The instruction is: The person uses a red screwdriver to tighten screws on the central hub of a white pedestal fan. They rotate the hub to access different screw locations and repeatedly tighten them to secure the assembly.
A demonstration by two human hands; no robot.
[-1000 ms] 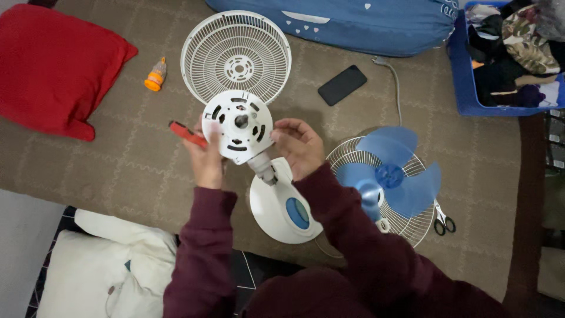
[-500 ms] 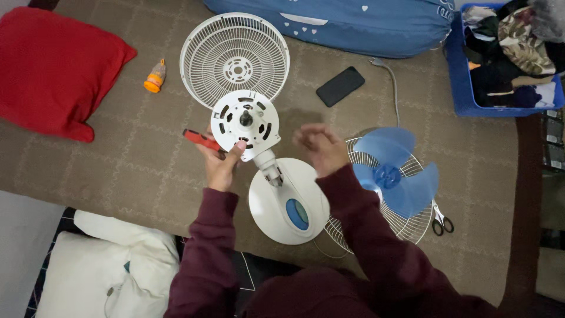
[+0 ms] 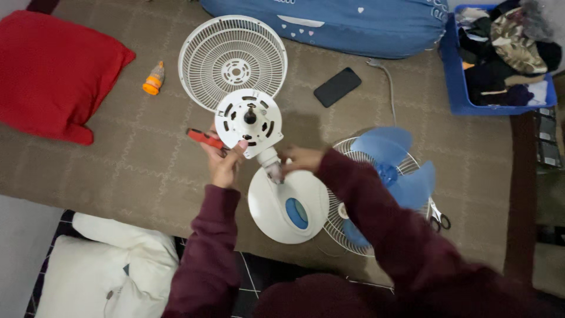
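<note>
A white fan motor housing stands tilted on its neck above a round white base with a blue oval panel. My left hand holds a red-handled screwdriver and its thumb presses the housing's lower edge. My right hand reaches in from the right and touches the neck of the fan just above the base. A white fan grille lies on the carpet behind the housing. The blue fan blade rests on a second grille at my right.
A red cushion lies at the far left, a small orange bottle near it. A black phone and a grey cable lie beyond. Scissors sit right of the blade. A blue basket of clothes stands top right.
My right hand dropped from beside the housing to the fan's neck. The left hand slid lower on the housing, still holding the screwdriver. The housing shifted slightly right.
</note>
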